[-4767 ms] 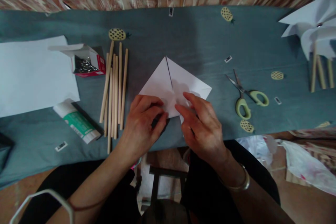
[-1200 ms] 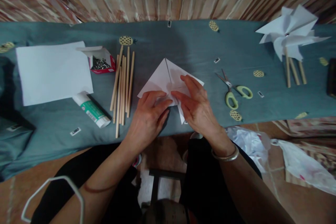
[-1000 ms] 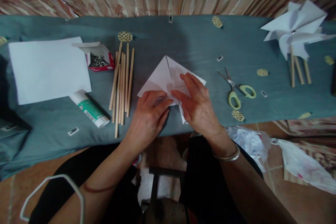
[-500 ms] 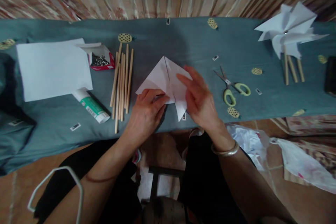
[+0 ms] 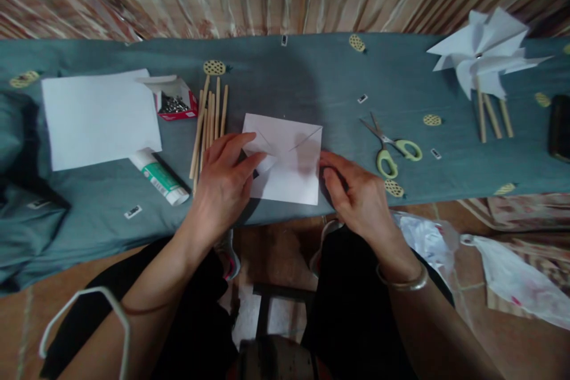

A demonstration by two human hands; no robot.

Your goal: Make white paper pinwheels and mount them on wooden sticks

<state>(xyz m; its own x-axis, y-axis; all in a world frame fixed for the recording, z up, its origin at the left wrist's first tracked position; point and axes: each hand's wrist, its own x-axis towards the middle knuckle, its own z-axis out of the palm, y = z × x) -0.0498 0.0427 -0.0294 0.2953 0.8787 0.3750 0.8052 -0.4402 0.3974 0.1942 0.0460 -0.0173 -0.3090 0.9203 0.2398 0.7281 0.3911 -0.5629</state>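
Note:
A white paper square [image 5: 294,175] with slanting cut lines running in from its corners lies at the near edge of the cloth-covered table. My left hand [image 5: 225,175] is at its left side, the thumb over a paper flap and the index finger reaching across the upper left part; the flap seems held between thumb and fingers, which are partly hidden. Against the right edge rest the fingertips of my right hand [image 5: 356,193], fingers bent and thumb apart from them, with no paper between. Green-handled scissors [image 5: 387,145] lie open beyond my right hand.
To the left are several wooden sticks [image 5: 209,119], a red box of metal pins [image 5: 178,107], a glue stick [image 5: 160,178] and white paper sheets [image 5: 98,122]. Finished paper pinwheels [image 5: 485,53] on sticks lie at far right. A dark object [image 5: 560,127] sits at the right edge.
The paper was turned point-up with a flap hanging down; now it lies squarer and flatter. My left hand moved left, and my right hand dropped from its upper face to the right edge.

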